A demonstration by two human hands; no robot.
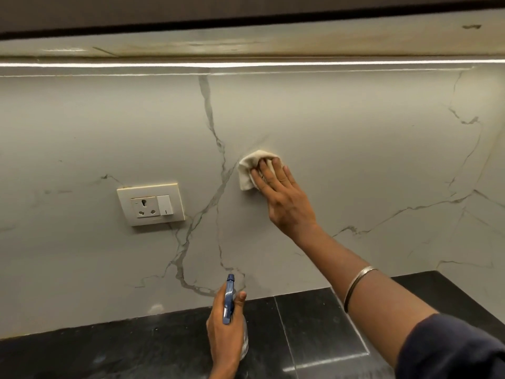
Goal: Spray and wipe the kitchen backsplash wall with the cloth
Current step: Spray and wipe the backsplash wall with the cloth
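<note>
Cream cloth (251, 170), bunched into a wad, sits just right of frame centre, pinned flat against the marble-look backsplash (355, 149) by your right hand (284, 198), fingers spread and pressing on its right half. Your left hand (225, 332), low and centre, is wrapped closed around the spray bottle (229, 299), its blue head pointing up toward the wall.

The wad is small and you cover only part of it; if you push left with the fingertips alone, it will likely roll out from under them and drop to the black counter (314, 324). A flatter palm should hold it better.

Left of the cloth, well apart, stands the socket and switch plate (150, 204). That is your main hazard, I judge: a spray aimed that way, or a wet cloth dragged over it, could put liquid into the openings. Keep the nozzle turned away from it.

Room is generous to the right and upward, as far as the lit strip (246, 64) under the cabinet near the top of the frame. Below, the counter edge closes the stroke.
</note>
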